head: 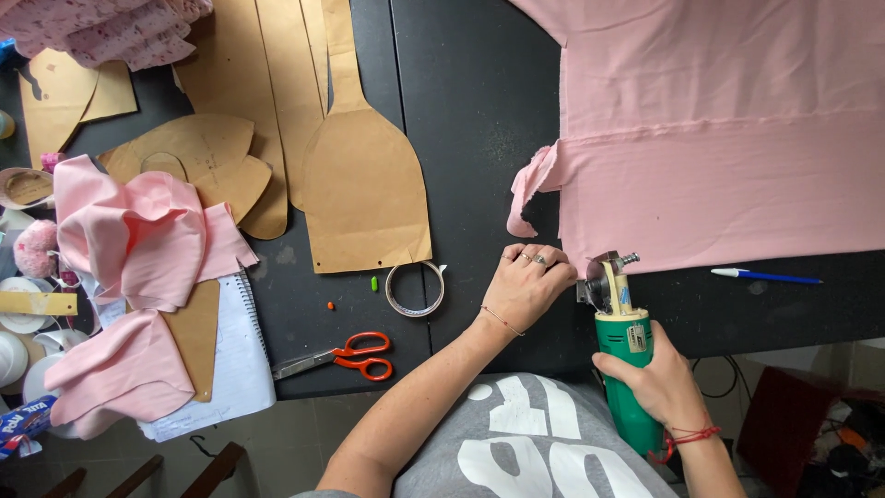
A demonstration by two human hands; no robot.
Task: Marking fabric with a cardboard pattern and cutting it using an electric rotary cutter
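Right hand (659, 378) is wrapped tight round the green plastic body of a handheld rotary fabric cutter (619, 341), gripping its lower half. Cutter sits at the near edge of the bench (479, 120), right of centre. Long axis runs near-to-far, tilted slightly leftward at the far end; the metal blade head with guard points away from the person, toward the near edge of the pink fabric (728, 138). Blade head is at or touching that edge; exact contact cannot be told.

Left hand (530, 281) lies knuckles-up on the bench just left of the blade head, fingers curled and pressed down at the fabric's near-left corner; rings on two fingers, thin bracelet at the wrist. Whether it pinches any cloth cannot be told. The two hands are near one another but apart.

Fabric: matte, smooth woven sheet, flat, with one horizontal fold line; a loose curling strip (530, 189) hangs off its left edge.

Bench surface: dark, matte.

Also present: blue-and-white pen (765, 276) right of the cutter; roll of clear tape (415, 289) left of the left hand; red-handled scissors (336, 357) near the front edge; stiff brown paper patterns (364, 184), paddle-shaped and curved, far left; crumpled pink cloth pieces (138, 240) over a spiral notebook (235, 360).
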